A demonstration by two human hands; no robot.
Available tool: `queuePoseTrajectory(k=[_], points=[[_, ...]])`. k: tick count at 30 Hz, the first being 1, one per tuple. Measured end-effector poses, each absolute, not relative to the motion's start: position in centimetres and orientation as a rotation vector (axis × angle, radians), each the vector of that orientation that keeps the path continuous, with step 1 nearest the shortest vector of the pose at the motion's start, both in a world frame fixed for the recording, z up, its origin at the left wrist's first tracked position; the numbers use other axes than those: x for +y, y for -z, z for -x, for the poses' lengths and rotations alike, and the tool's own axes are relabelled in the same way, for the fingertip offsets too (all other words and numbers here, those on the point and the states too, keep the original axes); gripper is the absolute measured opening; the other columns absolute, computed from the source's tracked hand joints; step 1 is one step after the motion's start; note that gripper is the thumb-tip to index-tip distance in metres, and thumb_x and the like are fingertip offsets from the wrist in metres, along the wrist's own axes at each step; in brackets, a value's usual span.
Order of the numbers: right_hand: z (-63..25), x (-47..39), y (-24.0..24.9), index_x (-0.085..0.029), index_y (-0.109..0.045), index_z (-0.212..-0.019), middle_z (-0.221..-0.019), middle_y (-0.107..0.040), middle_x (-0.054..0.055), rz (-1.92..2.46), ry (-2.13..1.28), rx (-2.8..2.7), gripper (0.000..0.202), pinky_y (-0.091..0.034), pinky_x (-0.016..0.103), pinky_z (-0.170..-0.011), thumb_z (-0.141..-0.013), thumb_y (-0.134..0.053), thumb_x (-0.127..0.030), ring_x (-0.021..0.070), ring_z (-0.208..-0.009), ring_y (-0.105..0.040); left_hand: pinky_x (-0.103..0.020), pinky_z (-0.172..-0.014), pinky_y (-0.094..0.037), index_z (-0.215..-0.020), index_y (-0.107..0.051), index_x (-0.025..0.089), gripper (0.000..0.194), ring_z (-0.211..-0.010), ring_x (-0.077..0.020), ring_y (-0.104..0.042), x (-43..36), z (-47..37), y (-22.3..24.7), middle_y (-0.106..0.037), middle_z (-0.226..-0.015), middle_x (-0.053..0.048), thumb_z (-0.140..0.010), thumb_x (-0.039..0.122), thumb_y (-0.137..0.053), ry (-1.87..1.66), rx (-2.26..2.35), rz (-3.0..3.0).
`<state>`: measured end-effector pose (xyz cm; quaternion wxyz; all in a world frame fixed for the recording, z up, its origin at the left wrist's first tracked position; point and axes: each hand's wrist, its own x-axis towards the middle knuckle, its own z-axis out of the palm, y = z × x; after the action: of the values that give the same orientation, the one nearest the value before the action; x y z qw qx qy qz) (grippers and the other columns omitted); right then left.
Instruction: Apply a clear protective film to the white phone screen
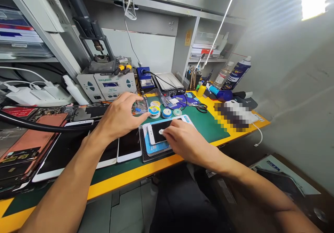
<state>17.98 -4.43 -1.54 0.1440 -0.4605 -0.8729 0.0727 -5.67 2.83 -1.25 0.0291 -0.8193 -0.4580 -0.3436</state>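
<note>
The thumb and fingers of my left hand [125, 113] span a small clear box [140, 107] of tiny parts and touch its opposite edges. Closed in a pinch, my right hand [185, 139] holds a small white piece [161, 131] over the dark screen of a white phone [151, 135]. This phone lies face up on a light blue pad [151, 150], which rests on a dark perforated mat [145, 156]. Part of the screen is hidden behind my right hand.
Several phones and tablets, including a white one [129, 148], lie left. Solder spools [154, 112], scissors [200, 107] and a yellow bottle [201, 89] stand or lie behind the pad. A soldering station [111, 85] is at the back; a black cable [39, 124] crosses left.
</note>
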Motion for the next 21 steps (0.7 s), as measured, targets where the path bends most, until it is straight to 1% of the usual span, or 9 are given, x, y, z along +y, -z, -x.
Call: queuePoseTrajectory(k=[3, 5, 6, 7, 10, 12, 15, 18, 21], points=[[-17.6, -6.5, 0.9, -0.019, -0.077, -0.091, -0.083, -0.065, 0.005, 1.024, -0.556, -2.552, 0.02, -0.045, 0.025, -0.071, -0.099, -0.058, -0.022, 0.0147, -0.075, -0.061, -0.042, -0.103, -0.052, -0.117, -0.064, 0.016, 0.043, -0.113, -0.03, -0.065, 2.8, 5.6, 1.2, -0.067, -0.118, -0.011, -0.084, 0.044, -0.071, 1.059, -1.401, 2.51], [-18.5, -6.3, 0.5, -0.019, -0.077, -0.093, -0.083, -0.065, 0.002, 1.018, -0.688, -2.477, 0.018, -0.044, 0.022, -0.066, -0.099, -0.061, -0.026, 0.0112, -0.07, -0.06, -0.042, -0.101, -0.053, -0.117, -0.064, 0.016, 0.044, -0.112, -0.0297, -0.066, 2.8, 5.7, 1.2, -0.067, -0.119, -0.011, -0.084, 0.043, -0.071, 1.059, -1.406, 2.501], [-19.1, -5.8, 0.5, -0.019, -0.077, -0.094, -0.083, -0.066, 0.001, 1.103, -0.648, -2.409, 0.018, -0.043, 0.022, -0.065, -0.099, -0.062, -0.027, 0.0109, -0.069, -0.059, -0.041, -0.101, -0.053, -0.118, -0.064, 0.016, 0.044, -0.111, -0.0294, -0.066, 2.8, 5.7, 1.2, -0.067, -0.119, -0.011, -0.084, 0.043, -0.072, 1.061, -1.406, 2.498], [-19.8, -4.9, 0.7, -0.019, -0.077, -0.094, -0.083, -0.066, 0.002, 1.223, -0.522, -2.336, 0.019, -0.042, 0.023, -0.064, -0.1, -0.062, -0.029, 0.0117, -0.069, -0.059, -0.041, -0.1, -0.053, -0.118, -0.064, 0.016, 0.044, -0.111, -0.0291, -0.066, 2.9, 5.8, 1.2, -0.067, -0.119, -0.011, -0.084, 0.043, -0.072, 1.065, -1.404, 2.496], [-21.4, -2.1, 1.5, -0.016, -0.075, -0.09, -0.084, -0.067, 0.006, 1.578, -0.014, -2.21, 0.019, -0.041, 0.029, -0.07, -0.099, -0.061, -0.024, 0.017, -0.076, -0.06, -0.04, -0.1, -0.053, -0.118, -0.064, 0.016, 0.044, -0.111, -0.0282, -0.066, 3.0, 6.0, 1.2, -0.067, -0.119, -0.011, -0.083, 0.042, -0.072, 1.072, -1.399, 2.483], [-21.1, -1.0, 2.2, -0.015, -0.074, -0.086, -0.083, -0.066, 0.008, 1.665, 0.11, -2.25, 0.021, -0.04, 0.031, -0.071, -0.099, -0.058, -0.02, 0.0193, -0.077, -0.061, -0.041, -0.1, -0.053, -0.117, -0.064, 0.016, 0.044, -0.111, -0.0284, -0.066, 3.1, 6.1, 1.2, -0.068, -0.118, -0.011, -0.084, 0.042, -0.072, 1.06, -1.4, 2.474], [-18.8, -1.0, 2.7, -0.015, -0.072, -0.086, -0.085, -0.066, 0.01, 1.629, 0.138, -2.366, 0.025, -0.039, 0.032, -0.069, -0.1, -0.052, -0.018, 0.0202, -0.077, -0.061, -0.042, -0.101, -0.052, -0.117, -0.064, 0.015, 0.043, -0.113, -0.0295, -0.065, 3.1, 6.0, 1.3, -0.068, -0.116, -0.012, -0.083, 0.042, -0.072, 1.037, -1.398, 2.469], [-15.7, -2.6, 2.4, -0.015, -0.07, -0.085, -0.085, -0.066, 0.01, 1.484, 0.158, -2.521, 0.028, -0.037, 0.032, -0.067, -0.101, -0.048, -0.016, 0.0202, -0.077, -0.06, -0.042, -0.101, -0.052, -0.117, -0.064, 0.015, 0.043, -0.113, -0.0296, -0.065, 3.2, 6.0, 1.4, -0.068, -0.117, -0.012, -0.083, 0.04, -0.072, 1.041, -1.395, 2.461], [-14.0, -4.8, 1.3, -0.015, -0.068, -0.081, -0.081, -0.063, 0.007, 1.153, -0.02, -2.67, 0.029, -0.038, 0.031, -0.065, -0.101, -0.049, -0.016, 0.0173, -0.073, -0.056, -0.043, -0.101, -0.053, -0.116, -0.064, 0.014, 0.043, -0.112, -0.0304, -0.066, 3.2, 6.0, 1.4, -0.068, -0.116, -0.013, -0.083, 0.04, -0.072, 1.038, -1.396, 2.455]])
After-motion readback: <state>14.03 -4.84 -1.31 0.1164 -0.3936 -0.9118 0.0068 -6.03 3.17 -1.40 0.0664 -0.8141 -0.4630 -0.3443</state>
